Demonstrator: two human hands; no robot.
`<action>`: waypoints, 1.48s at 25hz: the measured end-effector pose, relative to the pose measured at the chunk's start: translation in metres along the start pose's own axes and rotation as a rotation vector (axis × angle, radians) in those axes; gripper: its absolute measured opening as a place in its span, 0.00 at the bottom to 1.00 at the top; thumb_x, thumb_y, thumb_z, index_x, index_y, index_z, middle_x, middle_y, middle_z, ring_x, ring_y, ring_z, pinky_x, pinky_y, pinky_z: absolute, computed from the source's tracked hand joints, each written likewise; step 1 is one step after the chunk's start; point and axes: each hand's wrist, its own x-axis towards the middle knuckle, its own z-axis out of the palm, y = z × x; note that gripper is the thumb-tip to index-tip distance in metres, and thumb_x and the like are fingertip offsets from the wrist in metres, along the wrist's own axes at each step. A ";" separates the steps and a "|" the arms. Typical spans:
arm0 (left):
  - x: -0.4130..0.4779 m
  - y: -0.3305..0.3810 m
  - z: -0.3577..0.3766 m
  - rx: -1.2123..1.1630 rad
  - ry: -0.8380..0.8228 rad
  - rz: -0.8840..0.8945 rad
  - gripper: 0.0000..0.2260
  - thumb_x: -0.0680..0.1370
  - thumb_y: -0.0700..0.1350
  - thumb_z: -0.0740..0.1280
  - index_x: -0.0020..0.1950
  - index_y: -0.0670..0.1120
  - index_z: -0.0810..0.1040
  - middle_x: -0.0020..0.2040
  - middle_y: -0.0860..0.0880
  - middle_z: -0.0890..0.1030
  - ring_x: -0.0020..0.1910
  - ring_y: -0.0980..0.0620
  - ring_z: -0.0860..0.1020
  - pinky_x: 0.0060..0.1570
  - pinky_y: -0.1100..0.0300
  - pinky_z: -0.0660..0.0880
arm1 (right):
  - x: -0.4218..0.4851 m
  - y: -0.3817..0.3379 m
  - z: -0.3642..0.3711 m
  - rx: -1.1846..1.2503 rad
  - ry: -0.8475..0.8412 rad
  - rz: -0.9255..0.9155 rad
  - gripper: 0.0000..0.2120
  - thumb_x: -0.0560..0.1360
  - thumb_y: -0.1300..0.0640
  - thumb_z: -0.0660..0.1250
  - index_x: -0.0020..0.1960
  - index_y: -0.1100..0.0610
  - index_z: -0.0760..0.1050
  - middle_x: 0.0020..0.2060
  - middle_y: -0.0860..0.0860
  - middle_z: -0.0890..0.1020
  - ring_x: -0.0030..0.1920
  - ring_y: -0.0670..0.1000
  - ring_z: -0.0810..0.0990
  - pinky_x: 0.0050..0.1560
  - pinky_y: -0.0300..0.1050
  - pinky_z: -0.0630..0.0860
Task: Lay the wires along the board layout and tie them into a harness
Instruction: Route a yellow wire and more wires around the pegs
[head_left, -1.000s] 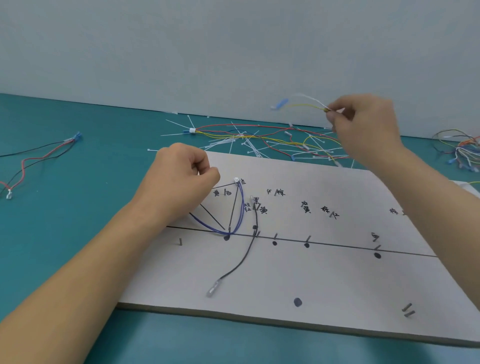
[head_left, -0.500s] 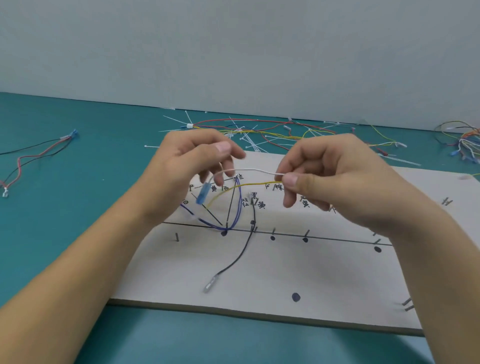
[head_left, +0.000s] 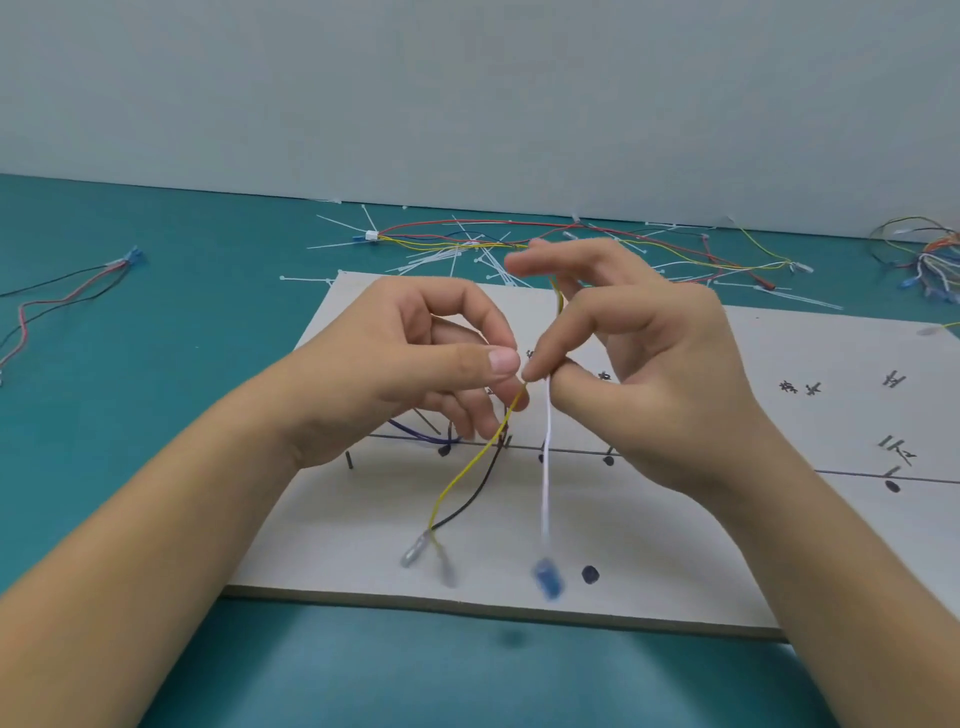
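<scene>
A pale layout board (head_left: 675, 561) with drawn lines, black dots, labels and small pegs lies on the teal table. Above its middle, my left hand (head_left: 415, 364) pinches a yellow wire (head_left: 467, 467) that hangs down to a clear terminal near the board's front. My right hand (head_left: 639, 364) pinches a white wire (head_left: 546, 467); its blue terminal (head_left: 546, 582) dangles, blurred. The fingertips of both hands almost meet. A black wire (head_left: 478, 493) and a blue-purple wire (head_left: 410, 434) lie on the board, partly hidden behind my left hand.
Loose white cable ties (head_left: 457, 257) and red and yellow wires (head_left: 519, 231) are scattered behind the board. A red-and-black wire pair (head_left: 62, 291) lies at the left. A coloured wire bundle (head_left: 930, 254) sits at the far right. A grey wall closes the back.
My hands came together over the board and turned the wires from lying level between them to hanging down. The yellow and white wires have parted, one in each hand.
</scene>
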 end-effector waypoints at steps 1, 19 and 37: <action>0.000 0.000 0.001 -0.015 -0.004 -0.009 0.09 0.74 0.44 0.75 0.50 0.41 0.80 0.43 0.38 0.85 0.33 0.44 0.82 0.36 0.54 0.79 | 0.000 0.000 0.002 0.026 0.038 -0.005 0.08 0.67 0.66 0.69 0.37 0.55 0.84 0.60 0.54 0.79 0.67 0.51 0.77 0.70 0.56 0.72; 0.006 -0.003 0.005 -0.086 0.236 -0.125 0.02 0.75 0.39 0.72 0.44 0.42 0.85 0.31 0.45 0.77 0.21 0.51 0.72 0.22 0.63 0.69 | 0.000 0.005 0.015 0.481 0.176 0.480 0.08 0.71 0.74 0.69 0.44 0.63 0.82 0.38 0.58 0.82 0.34 0.54 0.83 0.31 0.44 0.78; 0.010 -0.015 -0.018 0.660 0.782 -0.280 0.05 0.70 0.42 0.68 0.38 0.49 0.83 0.24 0.53 0.79 0.19 0.57 0.73 0.30 0.62 0.73 | -0.004 0.010 0.024 -0.204 -0.018 0.542 0.14 0.75 0.65 0.68 0.49 0.48 0.85 0.35 0.39 0.84 0.28 0.43 0.79 0.27 0.33 0.73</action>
